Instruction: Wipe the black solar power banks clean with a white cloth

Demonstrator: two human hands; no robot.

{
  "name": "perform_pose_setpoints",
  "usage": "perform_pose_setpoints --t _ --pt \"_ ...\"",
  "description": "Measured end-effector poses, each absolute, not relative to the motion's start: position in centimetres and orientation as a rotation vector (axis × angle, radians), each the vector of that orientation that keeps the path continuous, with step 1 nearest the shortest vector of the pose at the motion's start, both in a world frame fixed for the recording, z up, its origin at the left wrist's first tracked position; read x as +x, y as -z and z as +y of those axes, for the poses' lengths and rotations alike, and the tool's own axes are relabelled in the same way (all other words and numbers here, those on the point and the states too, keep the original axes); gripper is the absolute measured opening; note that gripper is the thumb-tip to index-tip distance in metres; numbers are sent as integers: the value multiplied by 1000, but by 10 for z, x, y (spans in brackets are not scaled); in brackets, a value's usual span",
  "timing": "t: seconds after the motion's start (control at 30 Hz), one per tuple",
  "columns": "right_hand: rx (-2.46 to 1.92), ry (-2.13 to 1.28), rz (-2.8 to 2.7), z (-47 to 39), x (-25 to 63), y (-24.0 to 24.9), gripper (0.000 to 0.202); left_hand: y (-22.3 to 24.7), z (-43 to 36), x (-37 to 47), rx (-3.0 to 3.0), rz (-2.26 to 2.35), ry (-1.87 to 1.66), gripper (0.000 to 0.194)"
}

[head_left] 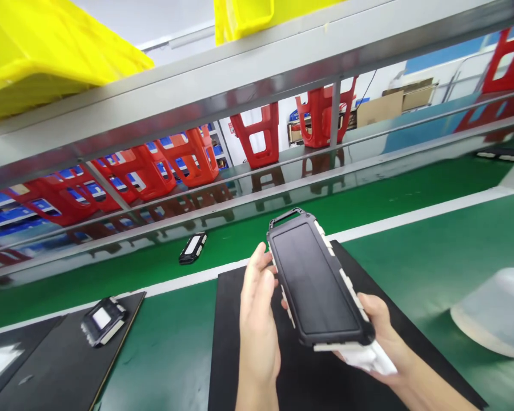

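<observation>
A black solar power bank (314, 277) with pale edge pieces and a loop at its top end is held up in front of me, tilted, dark panel towards me. My right hand (383, 331) grips its lower right edge, thumb on the side and most fingers hidden behind. A crumpled white cloth or tissue (366, 357) is also in that hand, beneath the lower end. My left hand (259, 314) is upright along the left edge, fingers stretched out; whether they touch the edge I cannot tell. Below lies a black mat (240, 342).
Another power bank (192, 247) lies on the green belt (240, 234) behind the white strip. A further one (103, 321) rests on a dark board (64, 359) at left. A translucent white container (497, 314) stands right. Overhead runs a metal shelf (240, 74) with yellow bins (47, 51).
</observation>
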State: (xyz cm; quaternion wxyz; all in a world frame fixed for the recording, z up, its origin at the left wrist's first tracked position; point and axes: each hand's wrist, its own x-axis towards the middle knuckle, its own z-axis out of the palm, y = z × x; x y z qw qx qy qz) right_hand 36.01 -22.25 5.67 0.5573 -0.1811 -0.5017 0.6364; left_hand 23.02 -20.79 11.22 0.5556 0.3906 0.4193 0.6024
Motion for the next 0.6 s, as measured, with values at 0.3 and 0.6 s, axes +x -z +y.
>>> perform_pose_setpoints --t 0.3,0.6 --pt "-420 -1620 -1270 -217 367 -56 81 -116 -214 235 978 870 -1471 34" --pt "-468 -1438 -1300 -217 363 -59 74 -116 -217 234 1095 841 -1437 43"
